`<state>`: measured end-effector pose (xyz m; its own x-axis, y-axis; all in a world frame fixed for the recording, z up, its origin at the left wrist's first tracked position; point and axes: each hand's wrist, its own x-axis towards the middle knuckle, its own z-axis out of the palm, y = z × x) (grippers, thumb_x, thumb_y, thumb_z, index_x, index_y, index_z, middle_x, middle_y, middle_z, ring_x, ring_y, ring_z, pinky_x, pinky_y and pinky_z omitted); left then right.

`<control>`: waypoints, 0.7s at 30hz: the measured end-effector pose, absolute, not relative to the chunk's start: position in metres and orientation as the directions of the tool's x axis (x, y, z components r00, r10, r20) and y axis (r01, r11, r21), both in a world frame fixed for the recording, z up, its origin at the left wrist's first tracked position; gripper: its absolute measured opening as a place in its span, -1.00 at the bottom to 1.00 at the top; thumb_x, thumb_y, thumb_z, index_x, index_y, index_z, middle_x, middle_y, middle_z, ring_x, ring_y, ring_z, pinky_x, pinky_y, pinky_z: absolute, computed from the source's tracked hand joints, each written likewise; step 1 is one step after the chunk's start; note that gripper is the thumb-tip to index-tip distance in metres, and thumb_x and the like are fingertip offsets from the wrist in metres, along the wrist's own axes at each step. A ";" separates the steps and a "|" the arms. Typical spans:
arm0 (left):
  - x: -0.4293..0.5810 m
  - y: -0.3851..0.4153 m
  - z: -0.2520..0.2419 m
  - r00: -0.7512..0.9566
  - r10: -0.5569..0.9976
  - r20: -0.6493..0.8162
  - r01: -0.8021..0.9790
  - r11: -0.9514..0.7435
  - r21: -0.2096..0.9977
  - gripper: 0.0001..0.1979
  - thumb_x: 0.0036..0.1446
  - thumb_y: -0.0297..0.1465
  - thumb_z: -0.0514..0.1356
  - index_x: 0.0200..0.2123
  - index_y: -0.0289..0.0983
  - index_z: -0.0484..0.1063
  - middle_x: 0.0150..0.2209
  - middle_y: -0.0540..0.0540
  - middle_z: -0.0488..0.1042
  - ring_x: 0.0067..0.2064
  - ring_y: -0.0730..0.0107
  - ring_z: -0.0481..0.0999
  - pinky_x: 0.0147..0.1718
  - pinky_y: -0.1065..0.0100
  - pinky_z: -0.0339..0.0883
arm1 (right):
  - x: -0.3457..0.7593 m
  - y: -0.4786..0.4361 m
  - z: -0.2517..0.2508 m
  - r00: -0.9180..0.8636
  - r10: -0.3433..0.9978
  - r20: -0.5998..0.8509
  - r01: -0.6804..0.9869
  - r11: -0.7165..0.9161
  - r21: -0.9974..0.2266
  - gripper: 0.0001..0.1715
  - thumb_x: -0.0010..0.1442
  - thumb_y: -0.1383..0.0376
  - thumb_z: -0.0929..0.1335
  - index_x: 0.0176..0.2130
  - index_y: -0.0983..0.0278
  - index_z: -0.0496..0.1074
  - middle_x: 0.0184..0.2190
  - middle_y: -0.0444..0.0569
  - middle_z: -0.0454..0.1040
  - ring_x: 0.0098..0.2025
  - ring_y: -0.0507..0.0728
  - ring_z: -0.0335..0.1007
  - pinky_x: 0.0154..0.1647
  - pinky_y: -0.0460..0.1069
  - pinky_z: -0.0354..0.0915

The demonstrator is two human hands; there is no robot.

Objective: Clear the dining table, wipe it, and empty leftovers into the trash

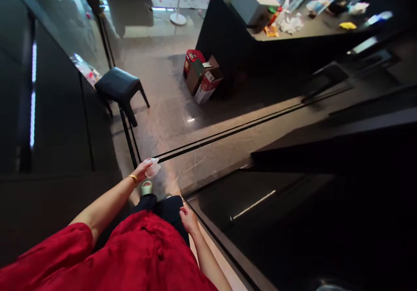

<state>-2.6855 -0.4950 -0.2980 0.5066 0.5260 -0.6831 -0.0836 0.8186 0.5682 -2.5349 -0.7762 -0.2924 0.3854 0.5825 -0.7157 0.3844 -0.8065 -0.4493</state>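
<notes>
My left hand (141, 171) is stretched forward, closed on a crumpled white tissue (152, 168), with a gold bangle (134, 179) at its wrist. The tissue sticks out past the fingertips, above the floor. My right hand (188, 219) hangs low by my right thigh, its fingers curled in, and nothing shows in it. Nearest to the left hand is a dark plastic stool (119, 84) standing ahead on the left. Below that hand a pale green slipper (147, 188) shows on one foot.
Dark glossy panels (55, 121) rise on my left, and a black surface (276, 221) lies on my right. Ahead, open cardboard boxes (203, 76) stand by a dark counter (224, 26) with a grey box (252, 2) and litter on it. Door tracks (208, 141) cross the floor.
</notes>
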 end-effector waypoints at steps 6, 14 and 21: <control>-2.617 -0.457 -0.325 0.465 0.521 -0.715 0.261 0.691 0.674 -0.54 -0.26 -0.28 0.35 -0.24 -0.37 0.40 -0.49 -0.03 0.44 -0.49 0.39 0.41 -0.47 0.39 0.24 | -2.507 -0.729 -0.335 0.442 0.505 -0.741 0.344 -0.859 -0.380 -0.69 0.15 0.34 0.22 -0.18 0.27 0.50 -0.25 0.03 0.54 -0.17 0.13 0.44 -0.16 -0.07 0.22; -2.498 -0.387 -0.428 0.427 0.624 -0.654 0.600 0.345 0.721 -0.76 -0.09 -0.36 0.20 -0.29 -0.30 0.37 -0.52 0.04 0.39 -0.50 0.46 0.32 -0.47 0.44 0.17 | -2.459 -0.691 -0.405 0.485 0.461 -0.743 0.336 -0.883 -0.329 -0.65 0.22 0.35 0.17 -0.13 0.26 0.48 -0.19 0.10 0.49 -0.07 0.20 0.38 -0.04 0.01 0.19; -2.414 -0.396 -0.613 0.521 0.602 -0.606 0.779 -0.045 0.625 -0.83 0.04 -0.40 0.16 -0.24 -0.22 0.41 -0.45 -0.04 0.43 -0.36 0.32 0.37 -0.31 0.36 0.17 | -2.496 -0.713 -0.496 0.715 0.396 -0.577 0.250 -0.914 -0.319 -0.66 0.20 0.23 0.23 -0.13 0.25 0.50 -0.02 0.09 0.42 0.06 0.28 0.28 0.05 0.14 0.23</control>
